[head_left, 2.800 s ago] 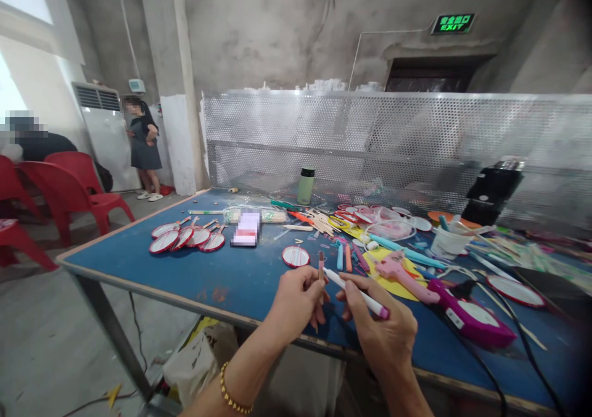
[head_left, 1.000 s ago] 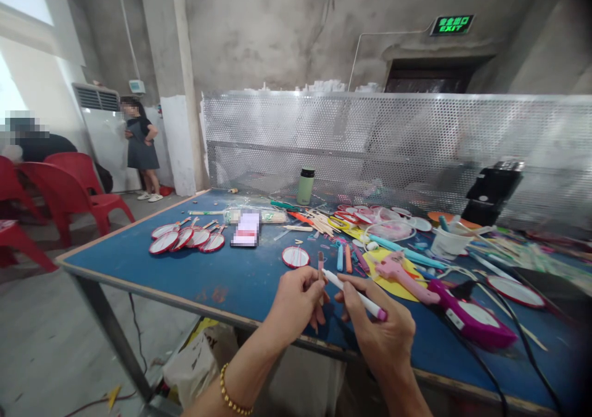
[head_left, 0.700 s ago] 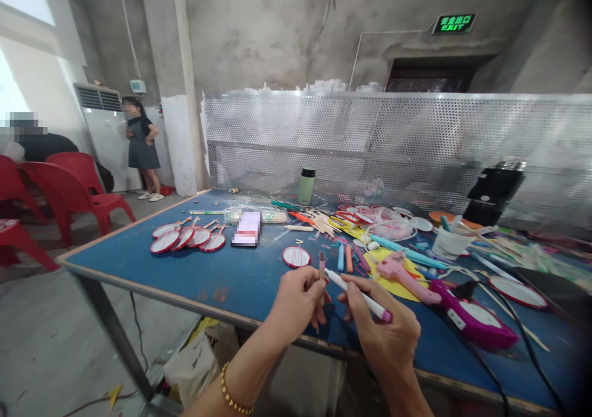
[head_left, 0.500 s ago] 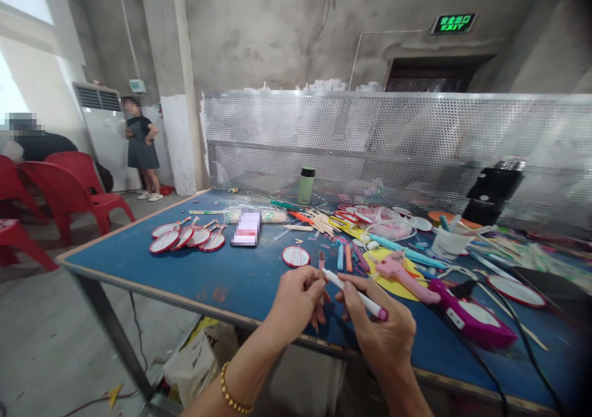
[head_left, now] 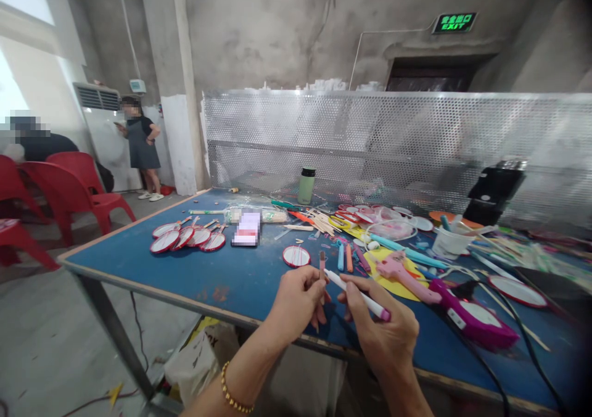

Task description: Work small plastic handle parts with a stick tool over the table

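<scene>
My left hand (head_left: 296, 303) is closed on a thin wooden stick (head_left: 321, 261) held upright, its top end coloured reddish. My right hand (head_left: 386, 327) grips a white marker pen (head_left: 358, 295) with a pink end, its tip touching the stick just above my left fingers. Both hands hover over the near edge of the blue table (head_left: 139, 260). A round red-rimmed white disc (head_left: 296, 256) lies on the table just beyond my left hand.
Several red-rimmed paddles (head_left: 185, 237) lie at the left, a phone (head_left: 248, 228) beside them. Two glue guns, pink (head_left: 402, 273) and purple (head_left: 472, 318), with black cords lie at the right. A green bottle (head_left: 305, 186) stands by the perforated metal screen (head_left: 393, 145). Red chairs (head_left: 69, 189) and a standing person (head_left: 139, 148) are far left.
My hands stay in nearly the same place, with only small shifts of the marker tip against the stick. The person at the far left has shifted stance slightly.
</scene>
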`<state>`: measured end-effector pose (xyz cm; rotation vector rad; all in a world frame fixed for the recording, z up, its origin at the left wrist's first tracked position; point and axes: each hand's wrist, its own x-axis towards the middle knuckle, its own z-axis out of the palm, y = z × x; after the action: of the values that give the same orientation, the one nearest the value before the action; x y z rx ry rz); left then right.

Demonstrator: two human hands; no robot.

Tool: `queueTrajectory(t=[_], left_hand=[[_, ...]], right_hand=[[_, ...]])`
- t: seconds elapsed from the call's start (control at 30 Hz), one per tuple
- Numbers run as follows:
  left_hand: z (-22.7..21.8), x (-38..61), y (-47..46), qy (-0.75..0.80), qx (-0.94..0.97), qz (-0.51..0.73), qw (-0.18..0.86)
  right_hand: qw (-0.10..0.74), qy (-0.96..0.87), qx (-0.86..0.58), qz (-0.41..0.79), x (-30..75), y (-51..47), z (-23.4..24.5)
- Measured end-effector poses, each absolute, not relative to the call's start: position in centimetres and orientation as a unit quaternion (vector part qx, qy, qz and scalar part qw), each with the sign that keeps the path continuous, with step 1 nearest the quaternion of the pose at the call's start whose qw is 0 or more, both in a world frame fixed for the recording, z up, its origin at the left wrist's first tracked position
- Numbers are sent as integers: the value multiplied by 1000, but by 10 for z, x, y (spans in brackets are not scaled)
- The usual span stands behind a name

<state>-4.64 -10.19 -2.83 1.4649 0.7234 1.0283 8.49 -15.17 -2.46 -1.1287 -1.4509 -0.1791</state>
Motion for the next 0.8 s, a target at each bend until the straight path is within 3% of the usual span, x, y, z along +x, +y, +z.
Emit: queueTrajectory(t=[0.8], left_hand=[[-29,-45,-102,311,616,443,572]], right_hand=[[600,-635,-480,-76,85,-150,-23]])
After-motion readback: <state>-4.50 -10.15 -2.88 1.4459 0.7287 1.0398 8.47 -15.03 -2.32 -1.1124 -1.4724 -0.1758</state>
